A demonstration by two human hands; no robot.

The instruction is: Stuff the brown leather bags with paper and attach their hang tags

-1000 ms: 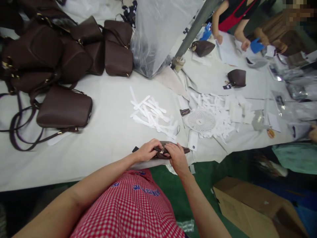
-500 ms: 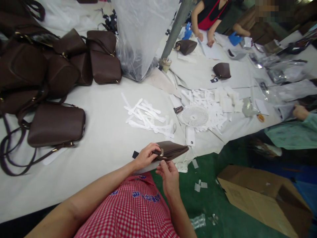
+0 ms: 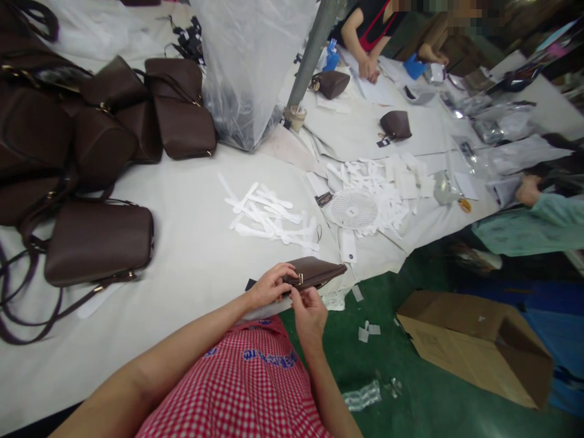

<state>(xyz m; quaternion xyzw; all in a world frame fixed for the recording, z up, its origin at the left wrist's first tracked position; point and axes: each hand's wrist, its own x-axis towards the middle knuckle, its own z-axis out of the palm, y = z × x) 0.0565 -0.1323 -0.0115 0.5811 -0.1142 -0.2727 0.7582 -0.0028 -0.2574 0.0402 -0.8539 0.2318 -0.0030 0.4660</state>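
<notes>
A small dark brown pouch [image 3: 319, 271] with a gold zip pull lies at the near edge of the white-covered table [image 3: 191, 255]. My left hand [image 3: 269, 285] grips its left end, fingers closed round it. My right hand [image 3: 308, 310] is just below the pouch, with thumb and fingers pinched at the zip pull. A loose heap of white paper strips [image 3: 269, 216] lies on the cloth just beyond the pouch.
Several brown handbags [image 3: 98, 240] are piled at the left. A clear plastic bag [image 3: 249, 67] and a grey pole [image 3: 305, 55] stand behind. A white fan [image 3: 353, 210] sits among strips. Other people's hands [image 3: 367, 67] work across the table. A cardboard box [image 3: 474, 344] lies on the green floor.
My right hand left the top of the pouch, dropped below it, then came back up to pinch at the zip pull. The left hand kept its hold.
</notes>
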